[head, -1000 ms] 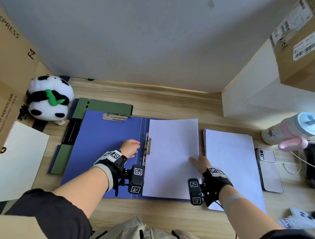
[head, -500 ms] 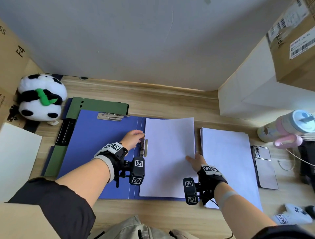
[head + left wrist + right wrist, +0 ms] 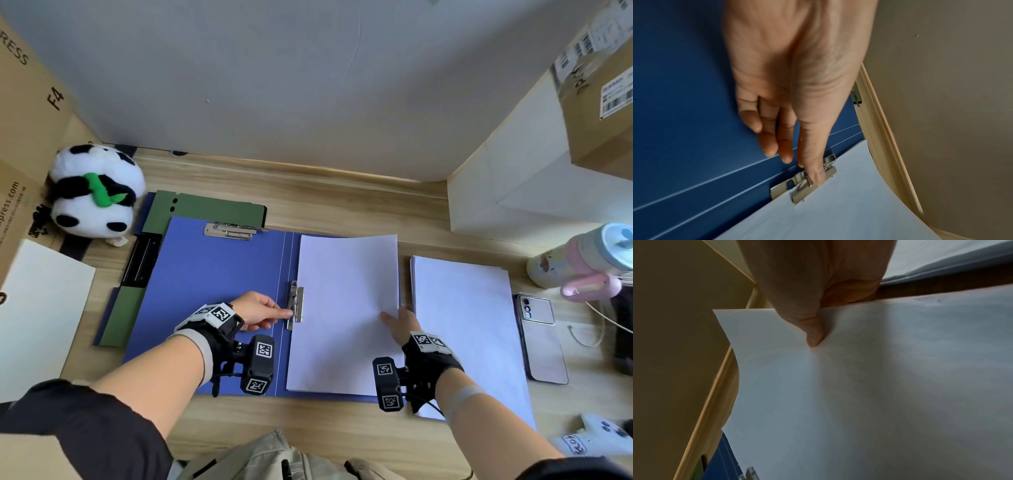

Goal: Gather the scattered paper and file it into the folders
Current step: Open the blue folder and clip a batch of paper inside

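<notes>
An open blue folder (image 3: 212, 291) lies flat on the wooden desk. A white sheet (image 3: 342, 308) rests on its right half, left edge at the metal spring clip (image 3: 296, 303). My left hand (image 3: 260, 311) reaches over the left cover, and its thumb (image 3: 816, 175) presses the clip (image 3: 812, 188) while the other fingers stay loosely straight. My right hand (image 3: 402, 322) pinches the sheet's right edge, thumb (image 3: 813, 334) on top of the sheet (image 3: 859, 394) and fingers under it. A stack of white paper (image 3: 466, 325) lies right of the folder.
A green folder (image 3: 205, 209) lies partly under the blue one, with a panda plush (image 3: 92, 195) at the back left. A white sheet (image 3: 37, 308) sits far left. A phone (image 3: 541, 342) and a pastel bottle (image 3: 589, 257) stand at the right, under cardboard boxes (image 3: 599, 85).
My left hand slid right across the blue cover until its thumb reached the clip. My right hand kept its hold on the sheet's right edge.
</notes>
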